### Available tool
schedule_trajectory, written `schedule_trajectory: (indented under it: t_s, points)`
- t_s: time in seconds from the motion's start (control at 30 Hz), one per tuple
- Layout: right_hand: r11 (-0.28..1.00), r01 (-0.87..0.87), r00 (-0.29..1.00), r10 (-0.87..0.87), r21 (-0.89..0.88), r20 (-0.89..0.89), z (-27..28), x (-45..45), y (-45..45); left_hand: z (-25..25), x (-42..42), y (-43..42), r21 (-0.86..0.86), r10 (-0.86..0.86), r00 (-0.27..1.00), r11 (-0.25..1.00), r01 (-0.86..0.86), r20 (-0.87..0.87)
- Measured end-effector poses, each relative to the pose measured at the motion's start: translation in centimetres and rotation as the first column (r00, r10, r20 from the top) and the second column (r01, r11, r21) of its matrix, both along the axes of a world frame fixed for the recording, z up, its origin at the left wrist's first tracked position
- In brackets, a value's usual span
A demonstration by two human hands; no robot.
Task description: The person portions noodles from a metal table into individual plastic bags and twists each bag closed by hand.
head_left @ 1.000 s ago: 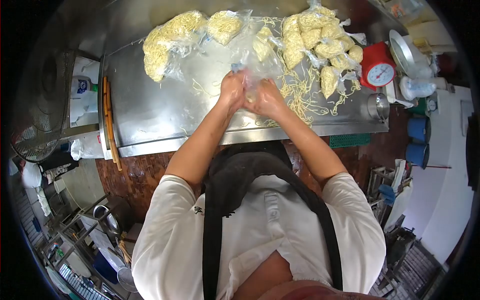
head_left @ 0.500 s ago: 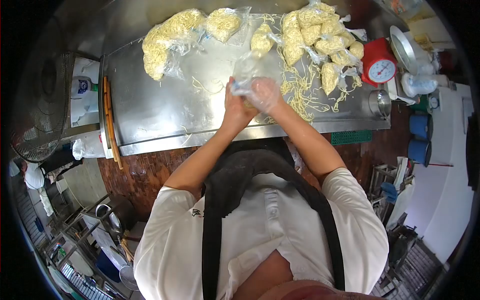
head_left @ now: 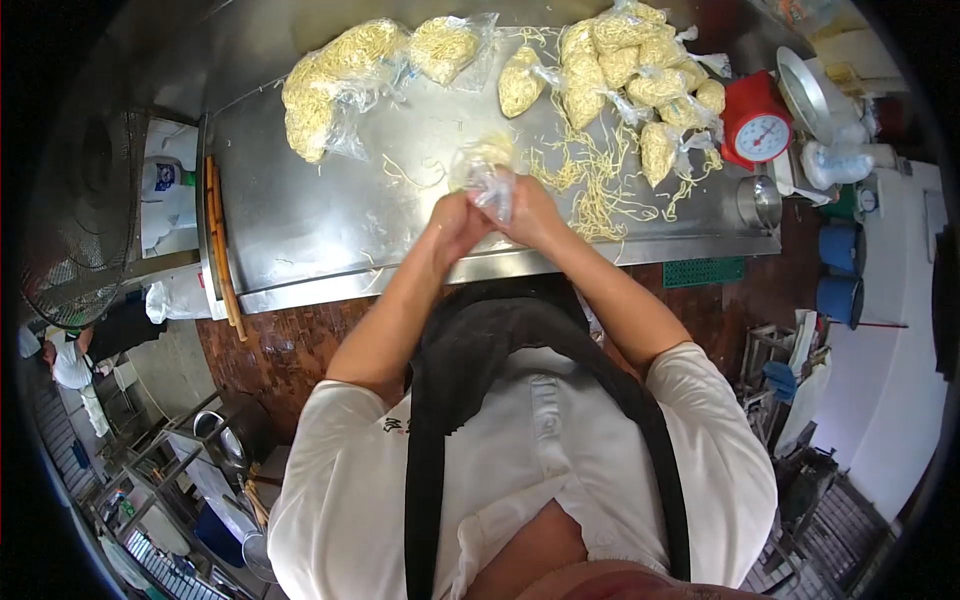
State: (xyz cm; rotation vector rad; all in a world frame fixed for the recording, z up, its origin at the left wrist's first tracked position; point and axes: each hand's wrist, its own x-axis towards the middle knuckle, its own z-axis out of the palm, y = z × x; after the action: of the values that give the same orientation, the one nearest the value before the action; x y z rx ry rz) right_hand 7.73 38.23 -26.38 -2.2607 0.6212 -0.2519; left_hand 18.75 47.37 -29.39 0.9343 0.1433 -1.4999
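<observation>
Over the front half of the steel table, my left hand (head_left: 456,224) and my right hand (head_left: 530,212) are closed together on the gathered plastic neck of a clear bag of noodles (head_left: 484,152). The filled end points away from me and is blurred. Beyond my hands, a tied bag of noodles (head_left: 521,83) lies alone. Loose noodles (head_left: 598,190) are strewn to the right of my right hand, and a few strands (head_left: 412,176) lie beyond my left hand. My fingertips are partly hidden by the plastic.
A heap of bagged noodles (head_left: 640,65) sits at the back right beside a red scale (head_left: 757,120). More noodle bags (head_left: 335,80) lie at the back left. Wooden rods (head_left: 222,240) line the table's left edge. A metal bowl (head_left: 760,203) stands at the right corner.
The bag has turned over in my hands: its loose plastic pointed away before, and now the noodle-filled end does. My right hand has moved slightly left and nearer me.
</observation>
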Motion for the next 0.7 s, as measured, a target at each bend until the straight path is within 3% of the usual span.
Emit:
schedule_trajectory:
  t_s: [0.03, 0.07, 0.13, 0.23, 0.3, 0.37, 0.43, 0.53, 0.6, 0.67, 0.7]
  points:
    - [0.973, 0.005, 0.901, 0.096, -0.231, 0.423, -4.8, -0.3, -0.4, -1.8, -0.6, -0.3, -0.007, 0.081, 0.996, 0.997, -0.081, -0.022]
    - [0.999, 0.023, 0.943, -0.03, 0.027, 0.332, -4.5, -0.9, 0.1, -3.6, -1.0, -0.6, -0.01, 0.163, 0.986, 0.987, -0.163, -0.048]
    - [0.851, 0.133, 0.981, -0.185, 0.508, 0.053, -3.1, -2.3, 1.6, -4.7, -1.0, -0.7, 0.009, 0.252, 0.964, 0.968, -0.252, -0.091]
    - [0.69, 0.175, 0.976, -0.217, 0.703, -0.03, -2.8, -2.6, 0.8, -4.3, -0.5, -0.2, 0.05, 0.258, 0.959, 0.966, -0.254, -0.118]
    - [0.597, 0.106, 0.968, -0.245, 0.795, 0.056, -6.4, -2.1, 1.2, -5.8, -0.1, 0.1, 0.011, 0.204, 0.979, 0.979, -0.204, -0.004]
    - [0.544, 0.121, 0.958, -0.284, 0.83, 0.046, -7.1, -1.0, 2.1, -6.3, 0.5, 0.4, 0.0, 0.13, 0.983, 0.991, -0.131, 0.132]
    - [0.596, 0.191, 0.963, -0.267, 0.78, -0.032, -7.1, -0.5, 1.9, -6.6, 0.4, 1.2, 0.038, 0.022, 0.962, 0.999, -0.034, 0.274]
    - [0.558, 0.278, 0.925, -0.375, 0.782, -0.061, -9.8, 0.4, 1.4, -9.0, 1.2, 1.9, 0.11, -0.097, 0.918, 0.992, 0.058, 0.385]
    - [0.477, 0.295, 0.88, -0.474, 0.828, -0.04, -11.0, 0.2, 1.9, -9.7, 1.7, 2.7, 0.08, -0.134, 0.928, 0.99, 0.113, 0.349]
    - [0.467, 0.243, 0.903, -0.43, 0.85, -0.022, -11.7, -0.4, 2.1, -9.9, 1.7, 3.1, 0.099, -0.202, 0.9, 0.979, 0.178, 0.387]
    - [0.444, 0.238, 0.918, -0.394, 0.864, -0.05, -12.2, -0.6, 1.9, -9.6, 2.2, 3.2, 0.148, -0.315, 0.818, 0.949, 0.279, 0.481]
